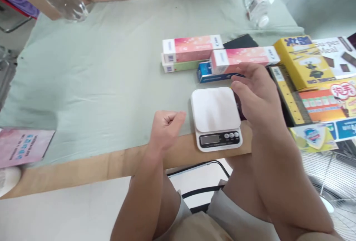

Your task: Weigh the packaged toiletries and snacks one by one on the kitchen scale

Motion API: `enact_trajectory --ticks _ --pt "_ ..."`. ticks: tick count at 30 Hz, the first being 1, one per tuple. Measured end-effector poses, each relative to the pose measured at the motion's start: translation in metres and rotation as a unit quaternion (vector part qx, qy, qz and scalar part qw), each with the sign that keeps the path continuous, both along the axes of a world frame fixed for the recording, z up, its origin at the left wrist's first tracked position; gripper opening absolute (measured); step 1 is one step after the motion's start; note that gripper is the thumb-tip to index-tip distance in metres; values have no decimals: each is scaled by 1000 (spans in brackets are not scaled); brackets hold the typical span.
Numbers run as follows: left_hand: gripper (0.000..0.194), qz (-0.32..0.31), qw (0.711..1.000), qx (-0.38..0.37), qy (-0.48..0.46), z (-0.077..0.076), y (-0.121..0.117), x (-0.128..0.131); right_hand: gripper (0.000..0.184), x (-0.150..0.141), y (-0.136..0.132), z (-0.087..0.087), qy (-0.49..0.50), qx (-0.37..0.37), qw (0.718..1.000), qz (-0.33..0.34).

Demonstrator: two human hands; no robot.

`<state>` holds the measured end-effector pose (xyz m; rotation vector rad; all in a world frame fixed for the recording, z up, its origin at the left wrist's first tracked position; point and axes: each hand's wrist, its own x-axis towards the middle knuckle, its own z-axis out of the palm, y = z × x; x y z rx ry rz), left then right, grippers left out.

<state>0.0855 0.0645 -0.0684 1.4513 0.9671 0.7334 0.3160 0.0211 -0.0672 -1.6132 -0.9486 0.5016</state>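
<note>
A white kitchen scale (215, 111) with a dark display and round buttons sits at the table's front edge. To its left my left hand (166, 127) is curled into a fist, with nothing showing in it. My right hand (256, 94) is over the scale's right side, thumb and fingers apart, holding nothing that I can see. Its fingertips overlap the lower edge of a pink box (244, 58) in the view; whether they touch it I cannot tell. That box lies on a blue box (204, 73). Beside them another pink box (191, 48) rests on a green one (185, 65).
Yellow box (306, 62), black-and-yellow box (287, 94), orange pack (322, 105) and soap box (313, 137) crowd the right. Clear plastic bottles (257, 5) lie at the back right. A pink booklet (25, 146) is at the left edge, and a wire fan guard (330, 181) stands lower right.
</note>
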Motion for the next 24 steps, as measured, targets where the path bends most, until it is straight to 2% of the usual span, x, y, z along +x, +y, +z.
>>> enact_trajectory --ticks 3,5,8,9,11,13,15,17,20,22,24 --pt "55 -17 997 56 46 11 7 30 34 27 0 -11 21 20 999 -19" --pt "47 -17 988 136 77 19 21 62 34 32 -3 -20 46 32 998 -30" --pt "14 -55 952 278 118 28 53 121 36 23 -11 -27 60 31 997 -45" --pt "18 -76 937 307 150 29 65 140 36 18 -14 -27 47 35 997 -45" --pt "41 -129 902 349 219 29 83 172 36 9 -17 -24 9 58 998 -31" --pt "55 -174 864 366 299 28 93 194 36 4 -18 -19 -18 87 996 -18" --pt "55 -199 838 356 362 27 97 206 36 1 -17 -15 -29 110 993 -23" --pt "47 -199 835 337 388 26 97 212 35 0 -16 -11 -41 132 990 -36" --pt "38 -163 853 328 371 30 98 213 31 -1 -18 -7 -88 167 981 -46" --pt "41 -125 869 336 342 42 97 208 31 -1 -22 -4 -125 184 974 -46" --pt "41 -94 880 351 306 59 90 191 31 0 -27 -3 -145 200 968 -46"
